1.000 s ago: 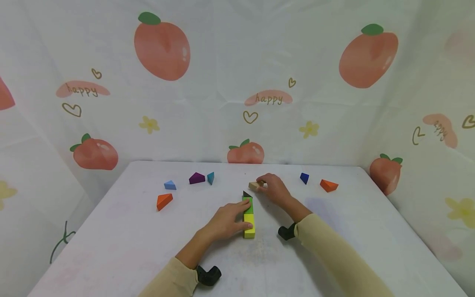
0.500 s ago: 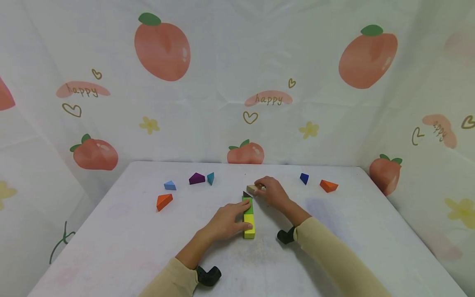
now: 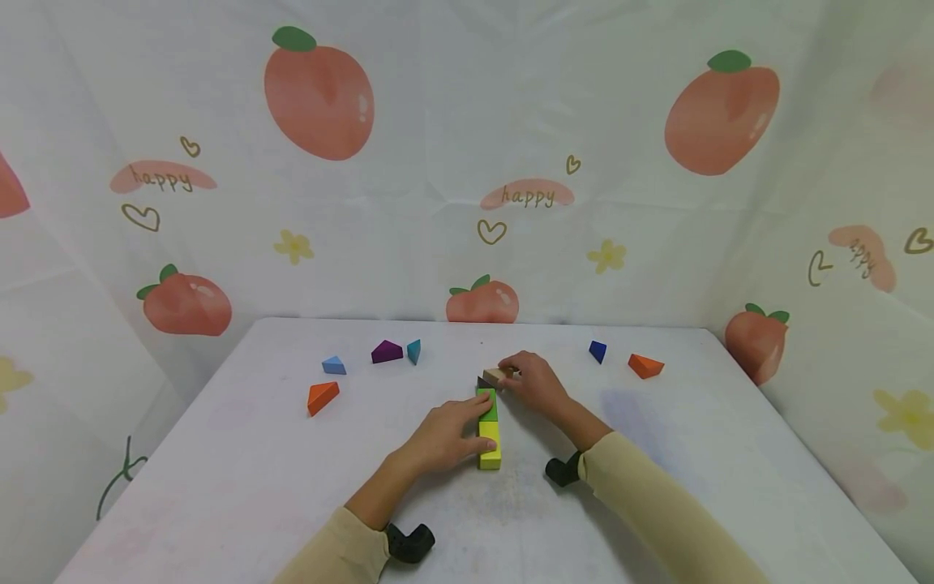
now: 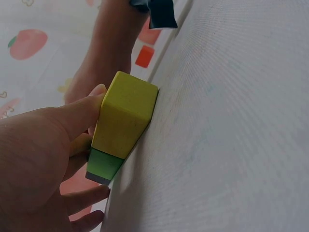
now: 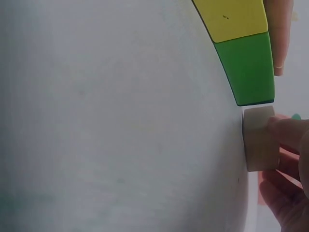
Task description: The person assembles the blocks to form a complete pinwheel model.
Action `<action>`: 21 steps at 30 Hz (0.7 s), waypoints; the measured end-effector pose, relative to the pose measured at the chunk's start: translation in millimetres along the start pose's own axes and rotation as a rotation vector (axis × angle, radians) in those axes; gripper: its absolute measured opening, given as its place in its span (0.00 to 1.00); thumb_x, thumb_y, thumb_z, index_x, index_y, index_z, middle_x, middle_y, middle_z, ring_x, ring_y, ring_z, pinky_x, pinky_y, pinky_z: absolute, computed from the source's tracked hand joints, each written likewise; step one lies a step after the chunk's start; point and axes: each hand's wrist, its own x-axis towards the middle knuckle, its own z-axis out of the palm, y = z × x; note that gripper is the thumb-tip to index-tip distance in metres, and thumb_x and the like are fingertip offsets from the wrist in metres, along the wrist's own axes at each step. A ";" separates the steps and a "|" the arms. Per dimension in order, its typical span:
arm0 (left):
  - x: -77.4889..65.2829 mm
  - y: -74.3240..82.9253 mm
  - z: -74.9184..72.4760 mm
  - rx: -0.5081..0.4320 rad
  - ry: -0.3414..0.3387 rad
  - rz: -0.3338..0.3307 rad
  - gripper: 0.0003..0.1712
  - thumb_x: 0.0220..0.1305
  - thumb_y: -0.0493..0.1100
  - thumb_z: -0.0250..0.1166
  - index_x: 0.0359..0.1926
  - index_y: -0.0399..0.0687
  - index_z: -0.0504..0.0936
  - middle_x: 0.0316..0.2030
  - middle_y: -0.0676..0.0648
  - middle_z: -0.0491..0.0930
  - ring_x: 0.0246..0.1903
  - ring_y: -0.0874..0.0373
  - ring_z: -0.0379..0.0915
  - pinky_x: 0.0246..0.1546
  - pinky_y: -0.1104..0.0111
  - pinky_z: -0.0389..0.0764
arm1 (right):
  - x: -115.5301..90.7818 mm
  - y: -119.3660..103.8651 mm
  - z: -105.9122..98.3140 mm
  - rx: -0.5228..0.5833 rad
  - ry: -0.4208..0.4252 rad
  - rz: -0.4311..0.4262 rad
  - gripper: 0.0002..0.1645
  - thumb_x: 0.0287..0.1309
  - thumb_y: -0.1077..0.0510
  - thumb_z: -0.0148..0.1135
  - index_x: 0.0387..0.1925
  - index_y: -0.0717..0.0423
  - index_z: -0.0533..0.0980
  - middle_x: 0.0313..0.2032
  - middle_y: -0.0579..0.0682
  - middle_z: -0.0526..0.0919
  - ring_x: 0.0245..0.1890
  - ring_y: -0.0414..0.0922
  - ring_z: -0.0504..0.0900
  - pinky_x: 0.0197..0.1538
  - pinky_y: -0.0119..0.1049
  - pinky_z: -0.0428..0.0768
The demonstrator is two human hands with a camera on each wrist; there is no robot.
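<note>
Near the table's middle, a yellow block (image 3: 490, 461), a green block (image 3: 492, 403) and a dark triangular block (image 3: 483, 383) stand end to end in a row. My left hand (image 3: 443, 435) lies over the row from the left, thumb against the yellow block and outstretched fingers on the green one. At the row's far end my right hand (image 3: 538, 384) pinches a plain wooden block (image 3: 494, 376) between thumb and fingers. In the right wrist view that wooden block (image 5: 260, 140) is close to the end of the green block (image 5: 248, 70).
Farther left lie an orange block (image 3: 323, 397), a light blue block (image 3: 334, 365), a purple block (image 3: 387, 351) and a teal block (image 3: 414, 351). On the right are a dark blue block (image 3: 597, 351) and another orange block (image 3: 645, 366). A printed cloth hangs behind the table.
My right hand has drawn the wooden block nearer and slightly left, up to the dark triangular block. The left hand and the row have stayed put.
</note>
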 end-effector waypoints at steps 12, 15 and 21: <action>0.0 -0.5 0.0 0.008 0.003 0.009 0.40 0.63 0.58 0.65 0.72 0.52 0.65 0.71 0.53 0.60 0.68 0.50 0.59 0.64 0.50 0.62 | -3.8 -1.2 -2.8 0.056 -0.007 0.008 0.18 0.61 0.56 0.67 0.52 0.57 0.81 0.46 0.51 0.83 0.47 0.47 0.78 0.53 0.44 0.78; -0.1 -0.4 -0.2 0.010 0.003 0.012 0.40 0.63 0.58 0.65 0.72 0.52 0.65 0.71 0.53 0.61 0.68 0.50 0.59 0.64 0.50 0.63 | -3.2 0.3 -1.2 0.074 -0.008 0.014 0.16 0.62 0.57 0.65 0.51 0.57 0.81 0.45 0.50 0.83 0.45 0.46 0.79 0.53 0.44 0.78; -0.9 0.2 -0.9 0.007 0.003 0.011 0.40 0.63 0.59 0.64 0.72 0.52 0.65 0.71 0.53 0.61 0.68 0.50 0.59 0.64 0.49 0.63 | -1.3 2.9 2.3 0.106 -0.019 0.040 0.15 0.63 0.57 0.64 0.50 0.55 0.82 0.43 0.48 0.83 0.43 0.45 0.78 0.52 0.42 0.78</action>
